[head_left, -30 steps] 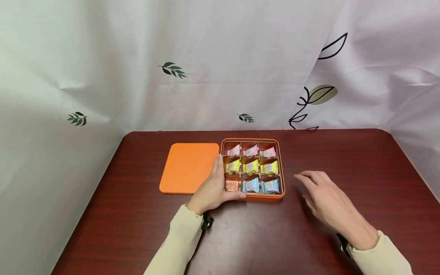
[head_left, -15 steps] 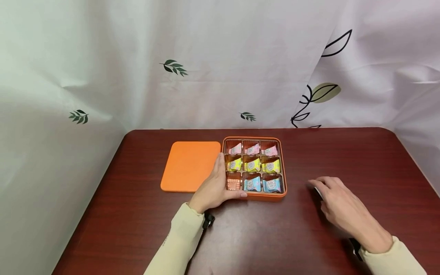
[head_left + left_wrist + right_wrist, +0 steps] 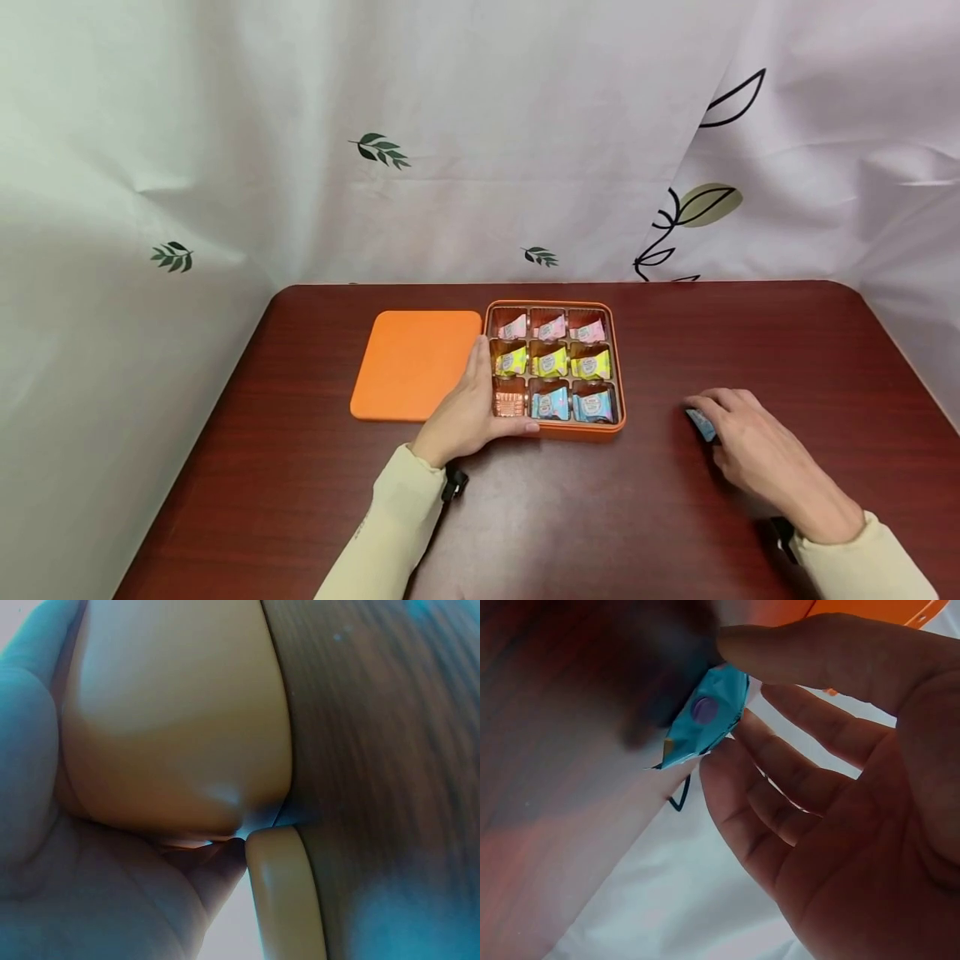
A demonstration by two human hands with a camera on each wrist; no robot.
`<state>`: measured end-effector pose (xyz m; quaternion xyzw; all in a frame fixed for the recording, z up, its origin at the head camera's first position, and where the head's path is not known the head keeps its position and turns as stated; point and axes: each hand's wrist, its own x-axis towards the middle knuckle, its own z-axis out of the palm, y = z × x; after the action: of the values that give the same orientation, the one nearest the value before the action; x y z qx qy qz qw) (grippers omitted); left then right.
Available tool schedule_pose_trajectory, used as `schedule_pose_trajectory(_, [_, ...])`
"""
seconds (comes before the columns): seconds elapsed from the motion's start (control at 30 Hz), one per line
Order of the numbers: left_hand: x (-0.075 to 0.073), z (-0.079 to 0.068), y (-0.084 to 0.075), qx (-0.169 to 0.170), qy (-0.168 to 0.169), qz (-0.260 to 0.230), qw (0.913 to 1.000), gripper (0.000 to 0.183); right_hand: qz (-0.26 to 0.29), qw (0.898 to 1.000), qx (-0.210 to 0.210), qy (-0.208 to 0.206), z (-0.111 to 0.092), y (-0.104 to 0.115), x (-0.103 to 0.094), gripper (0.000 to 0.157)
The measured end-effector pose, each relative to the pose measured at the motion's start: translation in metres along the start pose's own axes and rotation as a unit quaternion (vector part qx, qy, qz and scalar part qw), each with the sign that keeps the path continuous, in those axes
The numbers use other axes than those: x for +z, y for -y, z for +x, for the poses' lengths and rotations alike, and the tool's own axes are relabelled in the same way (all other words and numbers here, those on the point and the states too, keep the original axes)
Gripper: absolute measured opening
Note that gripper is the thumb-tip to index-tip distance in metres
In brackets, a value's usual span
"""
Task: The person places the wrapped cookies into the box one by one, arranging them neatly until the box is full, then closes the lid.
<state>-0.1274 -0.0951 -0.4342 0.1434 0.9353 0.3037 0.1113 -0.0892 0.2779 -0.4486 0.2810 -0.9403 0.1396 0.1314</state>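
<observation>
My left hand (image 3: 461,417) lies against the near left corner of the orange candy box (image 3: 576,432), fingers straight along its left side and thumb along the front. The box's tray has pink candies (image 3: 550,327) at the back, yellow candies (image 3: 551,362) in the middle and blue candies (image 3: 551,403) in front. Its front left compartment (image 3: 509,405) is bare. To the right of the box, my right hand (image 3: 765,458) pinches a blue wrapped candy (image 3: 709,716) between thumb and fingers, low over the table. In the head view the fingers partly hide this candy (image 3: 702,423).
A flat orange lid (image 3: 416,367) lies on the dark red wooden table (image 3: 277,467), close along the box's left side. Behind and beside the table hangs a pale curtain (image 3: 450,100) with leaf prints.
My right hand has shifted right and a little toward me, away from the box. The blue candy at its fingertips now shows. My left hand and the box stay in place.
</observation>
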Motion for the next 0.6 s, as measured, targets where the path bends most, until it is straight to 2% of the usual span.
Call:
schedule_pose_trajectory(0.33, [-0.0001,-0.0004,0.0005,-0.003,0.0,0.001,1.0,0.136,-0.025,1.0,0.008,0.016,0.0018,-0.0007,0.0022,0.05])
schedule_pose_trajectory(0.6, [0.0002,-0.0008,0.0005,0.003,-0.004,0.0,1.0,0.136,-0.03,0.994,0.077,0.07,0.0048,0.0067,-0.0015,0.041])
